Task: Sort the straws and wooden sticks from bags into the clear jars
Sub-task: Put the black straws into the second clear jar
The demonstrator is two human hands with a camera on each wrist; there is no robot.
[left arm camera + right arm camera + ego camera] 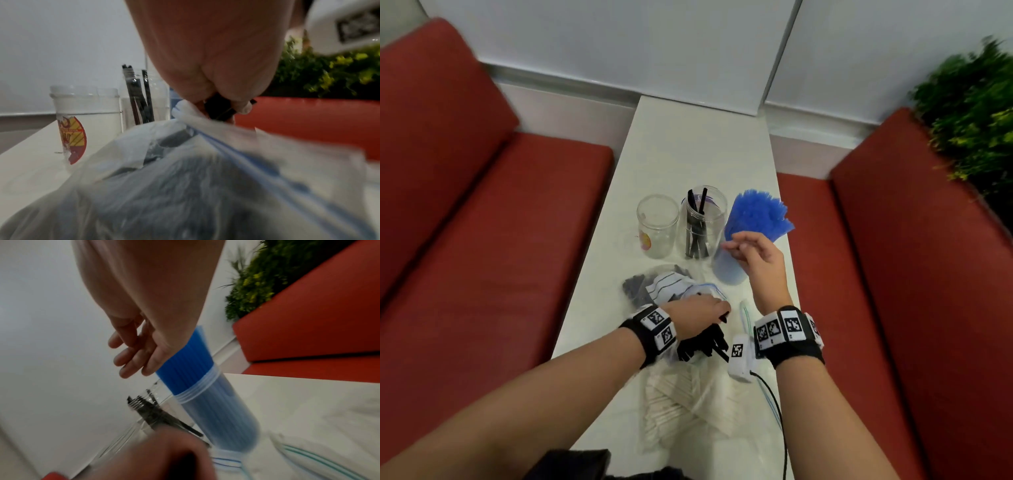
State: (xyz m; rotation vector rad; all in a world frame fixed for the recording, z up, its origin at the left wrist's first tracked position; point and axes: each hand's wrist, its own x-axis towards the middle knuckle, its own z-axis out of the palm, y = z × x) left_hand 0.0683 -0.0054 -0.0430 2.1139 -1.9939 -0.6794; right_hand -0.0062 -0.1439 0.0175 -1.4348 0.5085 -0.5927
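Note:
Three clear jars stand in a row on the white table (688,144). The left jar (657,226) with a sticker is empty, the middle jar (702,222) holds a few black straws, and the right jar (729,267) is packed with blue straws (756,212). My left hand (717,308) grips a bunch of black straws (705,342) at the mouth of a zip bag (671,287); the left wrist view shows fingers (244,107) pinching the black straws (220,108). My right hand (736,248) hovers by the blue straws (185,363), fingers (133,360) loose, holding nothing.
A clear bag of wooden sticks (681,401) lies at the near end of the table. A flat, green-striped zip bag (746,311) sits under my right wrist. Red benches (482,240) flank the table, with a green plant (969,113) behind the right bench.

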